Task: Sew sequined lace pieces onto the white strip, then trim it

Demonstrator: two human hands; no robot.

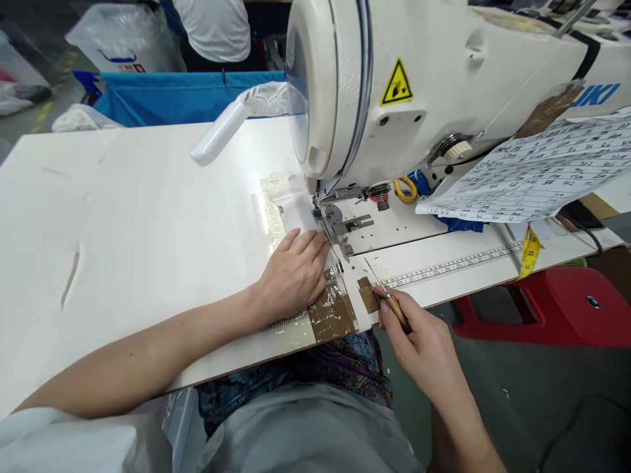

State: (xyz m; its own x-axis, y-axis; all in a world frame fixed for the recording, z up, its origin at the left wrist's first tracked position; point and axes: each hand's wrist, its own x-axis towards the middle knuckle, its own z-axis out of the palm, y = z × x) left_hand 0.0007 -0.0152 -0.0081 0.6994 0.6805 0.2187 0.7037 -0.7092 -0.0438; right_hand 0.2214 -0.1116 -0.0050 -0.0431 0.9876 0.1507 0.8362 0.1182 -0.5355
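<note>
My left hand [294,269] lies flat with its fingers forward, pressing on a white fabric piece [294,209] just in front of the presser foot [317,211]. The palm partly hides the fabric. At the front edge of the table my right hand [419,335] is closed around the wooden handle of an awl [396,310]. Its thin metal point slants up and left over the table. A white strip [359,305] runs from the foot area toward the front edge, between my hands. The sewing machine [434,72] stands over the work.
A printed ruler [444,266] runs along the table front, beside brown tape [335,309]. Yellow-handled scissors [405,189] and a printed sheet [532,171] are on the right. A yellow measuring tape [530,253] hangs above a red stool [547,305]. Behind the table [123,210], a person [214,29] sits.
</note>
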